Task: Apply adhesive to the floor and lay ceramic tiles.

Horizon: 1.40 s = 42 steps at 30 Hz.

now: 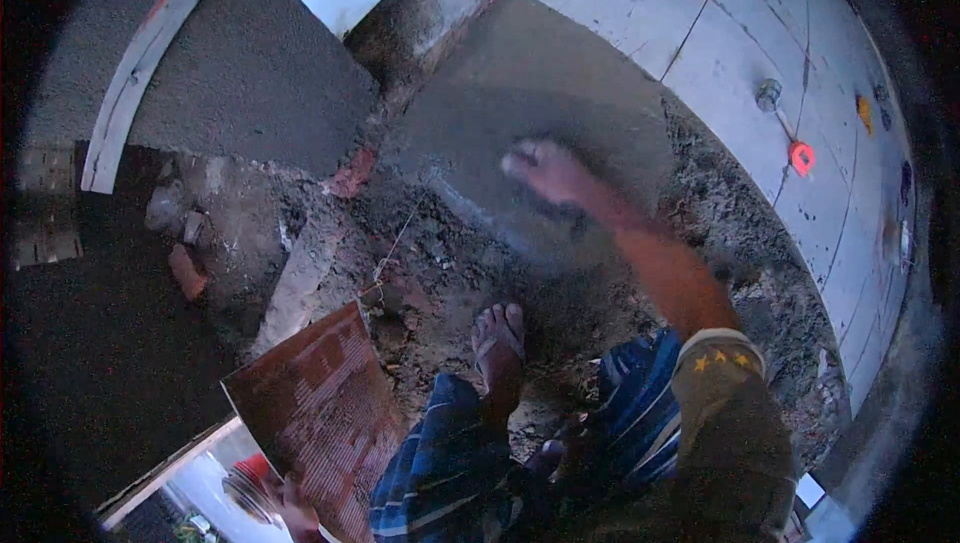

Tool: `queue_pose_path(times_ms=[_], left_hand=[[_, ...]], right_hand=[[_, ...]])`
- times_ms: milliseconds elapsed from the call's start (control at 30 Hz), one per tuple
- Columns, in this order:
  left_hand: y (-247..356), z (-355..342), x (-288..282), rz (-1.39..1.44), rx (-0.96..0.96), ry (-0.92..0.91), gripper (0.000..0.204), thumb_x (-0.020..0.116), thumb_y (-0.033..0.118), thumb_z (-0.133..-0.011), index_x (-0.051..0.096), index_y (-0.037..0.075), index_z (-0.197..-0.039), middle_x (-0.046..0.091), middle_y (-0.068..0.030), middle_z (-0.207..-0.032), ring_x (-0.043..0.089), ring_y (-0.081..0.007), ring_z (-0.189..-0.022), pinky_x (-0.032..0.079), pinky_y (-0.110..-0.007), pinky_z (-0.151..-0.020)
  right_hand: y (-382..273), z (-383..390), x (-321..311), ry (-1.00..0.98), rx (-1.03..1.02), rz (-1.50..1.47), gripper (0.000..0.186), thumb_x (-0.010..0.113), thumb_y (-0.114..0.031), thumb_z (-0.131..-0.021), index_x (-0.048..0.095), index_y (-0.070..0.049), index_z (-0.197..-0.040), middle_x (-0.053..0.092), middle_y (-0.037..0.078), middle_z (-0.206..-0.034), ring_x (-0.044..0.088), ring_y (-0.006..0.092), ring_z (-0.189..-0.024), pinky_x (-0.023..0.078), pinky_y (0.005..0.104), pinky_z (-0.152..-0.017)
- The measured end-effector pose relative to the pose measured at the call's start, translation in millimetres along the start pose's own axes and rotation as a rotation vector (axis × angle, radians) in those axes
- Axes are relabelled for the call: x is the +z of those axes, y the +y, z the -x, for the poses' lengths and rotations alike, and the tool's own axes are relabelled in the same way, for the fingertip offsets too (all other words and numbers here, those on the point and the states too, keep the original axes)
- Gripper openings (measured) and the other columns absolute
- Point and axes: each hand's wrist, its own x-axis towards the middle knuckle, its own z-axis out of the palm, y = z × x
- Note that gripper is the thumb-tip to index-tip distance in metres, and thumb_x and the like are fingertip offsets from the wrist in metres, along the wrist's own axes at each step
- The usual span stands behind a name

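Note:
My right hand [545, 169] is over a patch of smooth grey mortar [520, 63], blurred by motion. Its fingers look curled into a grip, but whatever they hold is lost in the blur. A paler, wet-looking streak [475, 211] runs through the mortar just below the hand. Rough, crumbly mortar [455, 253] borders the smooth patch on its near side, in front of my sandalled foot [499, 338]. My left hand does not show.
Pale tiles [640, 3] curve along the right, carrying an orange-red tape measure [802, 158]. A white strip [140, 68] lies on a grey slab at upper left. Broken brick [187, 273], a string and a brown ribbed panel [330, 413] are at left.

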Motion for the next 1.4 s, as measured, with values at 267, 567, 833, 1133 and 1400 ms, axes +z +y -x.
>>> queue_pose_path(times_ms=[267,567,833,1133,1400], left_hand=[[72.2,-56.0,-92.7,1.206,-0.854,-0.104,0.051,0.058,0.024,-0.087,0.048,-0.003,-0.130,0.052,-0.0166,-0.132,0.053,-0.0303,-0.112,0.042,-0.042,-0.097],[73.1,-46.6,-64.7,1.304,-0.539,-0.211,0.029,0.056,0.015,-0.090,0.062,0.008,-0.118,0.056,-0.0203,-0.124,0.056,-0.0335,-0.111,0.042,-0.040,-0.099],[24.9,-32.8,-38.9,-0.358,-0.035,-0.254,0.055,0.050,0.054,-0.086,0.048,0.032,-0.136,0.052,-0.0197,-0.133,0.047,-0.0510,-0.120,0.026,-0.070,-0.104],[29.4,-37.6,-41.4,-0.431,-0.020,-0.298,0.056,0.048,0.059,-0.088,0.045,0.037,-0.139,0.051,-0.0191,-0.136,0.045,-0.0518,-0.122,0.023,-0.073,-0.106],[23.2,-18.1,25.1,0.068,-0.017,-0.088,0.053,0.046,0.054,-0.091,0.044,0.034,-0.140,0.051,-0.0186,-0.136,0.046,-0.0493,-0.121,0.027,-0.072,-0.104]], right_hand=[[-8.2,60.3,-65.0,0.480,0.223,-0.016,0.059,0.057,-0.057,-0.091,0.065,-0.004,-0.117,0.067,0.014,-0.074,0.066,0.0261,-0.065,0.053,0.0424,-0.064],[3.8,-62.9,-56.5,0.323,0.216,-0.148,0.055,0.056,-0.055,-0.092,0.066,-0.007,-0.117,0.068,0.012,-0.084,0.065,0.0214,-0.072,0.052,0.0376,-0.067],[21.8,5.8,-2.2,0.273,-0.086,0.233,0.057,0.052,-0.051,-0.095,0.062,-0.002,-0.122,0.067,0.021,-0.111,0.064,0.0381,-0.105,0.049,0.0476,-0.092],[137.9,164.0,-92.6,0.670,0.509,0.030,0.061,0.055,-0.056,-0.093,0.062,-0.004,-0.124,0.066,0.023,-0.109,0.064,0.0364,-0.104,0.048,0.0444,-0.092],[61.9,48.7,-92.0,0.539,0.236,-0.036,0.058,0.051,-0.054,-0.095,0.062,-0.003,-0.120,0.066,0.024,-0.112,0.061,0.0406,-0.108,0.045,0.0476,-0.097]])
